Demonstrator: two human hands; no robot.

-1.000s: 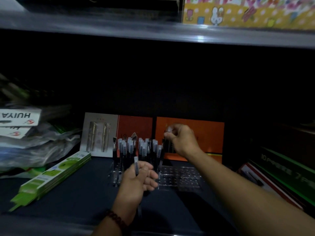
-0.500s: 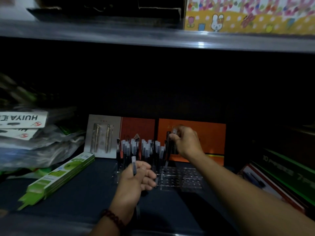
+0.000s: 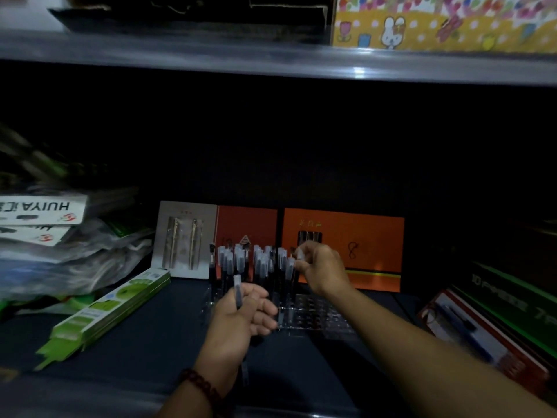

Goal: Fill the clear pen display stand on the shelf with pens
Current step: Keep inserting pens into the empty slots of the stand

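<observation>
A clear pen display stand [image 3: 319, 316] sits on the dark shelf; several black pens with frosted caps [image 3: 247, 260] stand upright in its left part, while its right holes show bare. My left hand [image 3: 241, 318] is in front of the stand, shut on a pen [image 3: 237, 289] held upright. My right hand [image 3: 321, 268] reaches over the stand's back row, its fingers pinched on the cap of a pen [image 3: 298, 254] at the right end of the standing group.
Orange cards [image 3: 373, 236] and a grey pen card [image 3: 184, 236] lean at the back. A green box [image 3: 111, 309] lies left, below plastic-wrapped packs [image 3: 60, 254]. Boxes [image 3: 494, 330] stack at the right. An upper shelf edge [image 3: 271, 61] runs overhead.
My right hand has dropped lower over the stand's back row with its pen. My left hand has barely moved, still holding its pen upright.
</observation>
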